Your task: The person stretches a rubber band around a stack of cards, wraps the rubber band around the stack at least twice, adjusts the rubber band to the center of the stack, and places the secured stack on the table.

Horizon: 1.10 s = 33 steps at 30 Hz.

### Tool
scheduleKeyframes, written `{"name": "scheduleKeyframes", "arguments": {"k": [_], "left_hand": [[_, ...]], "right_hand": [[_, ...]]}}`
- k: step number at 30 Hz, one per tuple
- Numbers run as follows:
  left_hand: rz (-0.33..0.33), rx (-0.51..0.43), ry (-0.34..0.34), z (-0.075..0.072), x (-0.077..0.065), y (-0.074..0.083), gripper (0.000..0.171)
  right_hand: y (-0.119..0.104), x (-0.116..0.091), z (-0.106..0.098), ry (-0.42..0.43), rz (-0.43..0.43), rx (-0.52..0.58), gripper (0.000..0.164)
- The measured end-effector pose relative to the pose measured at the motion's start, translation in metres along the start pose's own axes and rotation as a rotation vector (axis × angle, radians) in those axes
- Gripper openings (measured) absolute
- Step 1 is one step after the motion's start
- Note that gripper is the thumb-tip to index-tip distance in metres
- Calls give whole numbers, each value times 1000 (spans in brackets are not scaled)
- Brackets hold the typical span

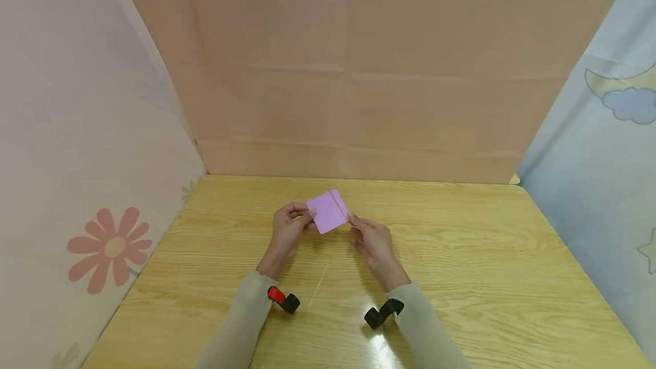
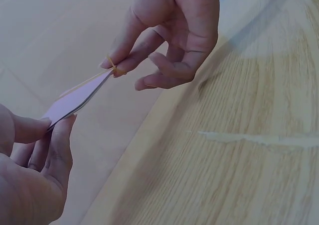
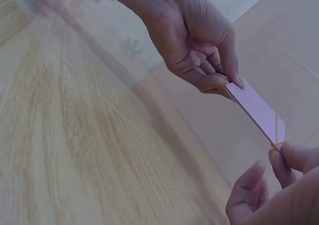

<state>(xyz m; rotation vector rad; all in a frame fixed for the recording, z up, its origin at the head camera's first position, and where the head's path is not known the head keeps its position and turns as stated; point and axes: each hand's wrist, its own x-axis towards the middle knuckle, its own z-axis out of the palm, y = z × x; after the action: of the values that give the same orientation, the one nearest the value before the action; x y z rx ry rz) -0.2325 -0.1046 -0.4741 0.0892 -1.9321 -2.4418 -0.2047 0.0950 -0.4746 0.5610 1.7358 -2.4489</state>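
Note:
A thin pink square card or pad (image 1: 326,213) with rounded corners is held tilted above the table. Its edge shows a few thin dark layers in the left wrist view. Across it, near the right side, runs a tan rubber band (image 1: 338,204). My left hand (image 1: 288,231) pinches the left edge between thumb on top and fingers below. At the right corner, the thumb and index finger of my right hand (image 1: 373,242) pinch the rubber band (image 3: 277,130), which bunches at the fingertips. The right hand's other fingers (image 2: 172,68) curl loosely away from the card.
A light wood-grain table (image 1: 487,266) lies under both hands, with a pale scratch-like streak (image 2: 259,138) on its surface. Behind it hangs a tan sheet (image 1: 359,101); printed curtains (image 1: 77,130) flank the sides. Black straps with small devices (image 1: 383,313) sit on both sleeves.

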Motion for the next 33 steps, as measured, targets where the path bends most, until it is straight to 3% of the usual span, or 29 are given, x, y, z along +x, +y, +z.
{"name": "scheduleKeyframes", "arguments": {"k": [5,11,20,33], "left_hand": [[-22,-23,-20,-1,-1,0,8],[-61,-46,-56,-5,0,-3,9],[-140,-2,-156,-12,-1,2,15],[-168,93,-254,-12,-6,-3,12]], "right_hand": [[-1,-1,-1,-4,-7,21,19],[-2,-2,-3,-54,-5,61,4],[-5,0,-10,-106,-20,-12,6],[-15,9,-13,-149,-36,-170,33]]}}
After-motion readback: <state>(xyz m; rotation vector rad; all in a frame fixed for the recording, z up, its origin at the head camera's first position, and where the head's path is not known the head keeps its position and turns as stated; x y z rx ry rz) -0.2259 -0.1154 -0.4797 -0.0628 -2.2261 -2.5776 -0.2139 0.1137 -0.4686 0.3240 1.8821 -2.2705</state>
